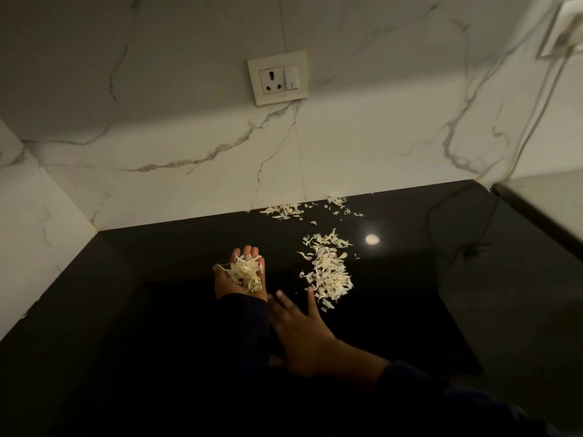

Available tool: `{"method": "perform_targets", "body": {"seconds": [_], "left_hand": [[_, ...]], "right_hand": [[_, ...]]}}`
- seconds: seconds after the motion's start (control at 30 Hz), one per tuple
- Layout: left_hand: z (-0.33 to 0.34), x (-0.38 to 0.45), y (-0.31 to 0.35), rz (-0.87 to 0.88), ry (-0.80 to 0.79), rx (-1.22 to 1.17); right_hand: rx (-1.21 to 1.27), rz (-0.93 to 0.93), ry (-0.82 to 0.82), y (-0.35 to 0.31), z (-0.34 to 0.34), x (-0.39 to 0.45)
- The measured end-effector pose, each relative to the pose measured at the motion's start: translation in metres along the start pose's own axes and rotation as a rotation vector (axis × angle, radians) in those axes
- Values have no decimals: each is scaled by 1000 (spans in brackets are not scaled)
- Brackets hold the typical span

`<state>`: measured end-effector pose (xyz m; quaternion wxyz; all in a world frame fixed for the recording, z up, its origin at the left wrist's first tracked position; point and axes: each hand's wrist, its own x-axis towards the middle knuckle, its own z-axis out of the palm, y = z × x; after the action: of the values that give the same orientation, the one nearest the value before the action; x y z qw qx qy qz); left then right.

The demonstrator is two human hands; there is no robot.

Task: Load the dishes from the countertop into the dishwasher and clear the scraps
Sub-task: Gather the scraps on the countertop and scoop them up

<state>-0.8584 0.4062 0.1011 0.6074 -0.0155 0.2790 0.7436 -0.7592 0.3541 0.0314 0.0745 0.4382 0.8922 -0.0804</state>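
Observation:
Pale, papery scraps lie on the black countertop (164,279). My left hand (235,287) is turned palm up over the counter and carries a heap of scraps (244,272) on its straight fingers. My right hand (299,332) is spread flat with straight fingers just left of the main scrap pile (329,272), its fingertip close to the pile's near edge. A thinner scatter of scraps (296,209) lies farther back along the wall. No dishes or dishwasher are in view.
White marble-look wall tiles rise behind and to the left of the counter. A wall socket with switch (277,77) sits above. A dark cable (473,247) trails on the counter at right, near a grey appliance edge (542,212). A lamp reflection (372,239) glints on the counter.

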Motion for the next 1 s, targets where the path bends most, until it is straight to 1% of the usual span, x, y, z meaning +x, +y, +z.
{"method": "perform_targets", "body": {"seconds": [0.03, 0.1, 0.27, 0.33, 0.37, 0.43, 0.5, 0.53, 0.6, 0.63, 0.67, 0.7, 0.87, 1.0], "left_hand": [[-1, -6, -2, 2, -2, 2], [-1, -15, -3, 14, -4, 1], [3, -20, -1, 47, 43, 6], [6, -18, -2, 52, 59, 9], [8, -15, -4, 53, 68, 9], [15, -7, -8, 50, 87, -4], [23, 6, -16, 45, 105, -15], [27, 13, -20, 41, 114, -16], [35, 26, -32, 36, 129, -9], [40, 36, -40, 36, 131, 3], [43, 42, -45, 33, 140, 5], [47, 48, -49, 27, 149, -5], [61, 101, -64, 17, 151, -88], [56, 133, -66, 40, 163, 7]], "right_hand": [[-34, -83, -49, -5, 9, -10], [-52, -154, -81, 1, 22, -21], [-23, -77, -9, 58, 8, -15], [14, -31, 63, 78, 1, -7], [65, 24, 121, 88, -2, -4], [202, 194, 244, 116, -6, 1], [354, 378, 319, 153, -9, 8], [458, 469, 355, 172, -10, 13], [732, 637, 490, 207, -12, 24], [874, 702, 573, 226, -14, 33], [964, 738, 637, 239, -16, 40], [992, 754, 675, 251, -19, 47], [908, 786, 737, 313, -30, 105], [835, 735, 758, 326, -35, 154]]}}
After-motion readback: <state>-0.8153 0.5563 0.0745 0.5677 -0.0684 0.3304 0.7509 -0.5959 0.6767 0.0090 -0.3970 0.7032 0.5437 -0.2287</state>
